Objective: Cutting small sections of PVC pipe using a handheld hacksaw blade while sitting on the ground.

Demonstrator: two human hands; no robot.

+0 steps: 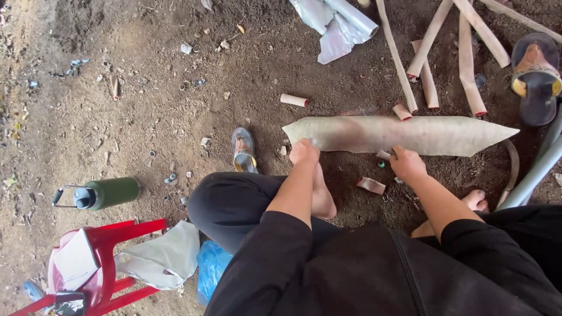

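Hands came down on the near edge of a long, pale, flattened sheet (404, 134) that lay crosswise on the bare dirt ground (146, 111), its two ends tapering to points. We pressed the left hand (304, 152) onto the sheet's left end, fingers curled over the edge, so that end seemed pinned flat against the soil; whether it pinched the material or only bore down on it we could not tell. Our right hand (407, 164) was closed at the lower edge nearer the middle, apparently gripping the rim of the sheet, with a small pale stub (383, 155) just beside it. Spreading the hands apart like that probably kept the springy material from curling back. We sat low, a bare foot (322, 196) tucked under the left forearm and close to the sheet, likely to stay within easy reach. Rolled tubes (468, 64) of similar material lay fanned beyond the sheet, and short cut pieces (294, 100) were scattered around it, one brownish scrap (371, 185) lying between our arms. A sandal (243, 151) rested left of the sheet. Farther left, well apart from the work, lay a green bottle (108, 193) on its side and a red plastic stool (108, 257) holding papers.
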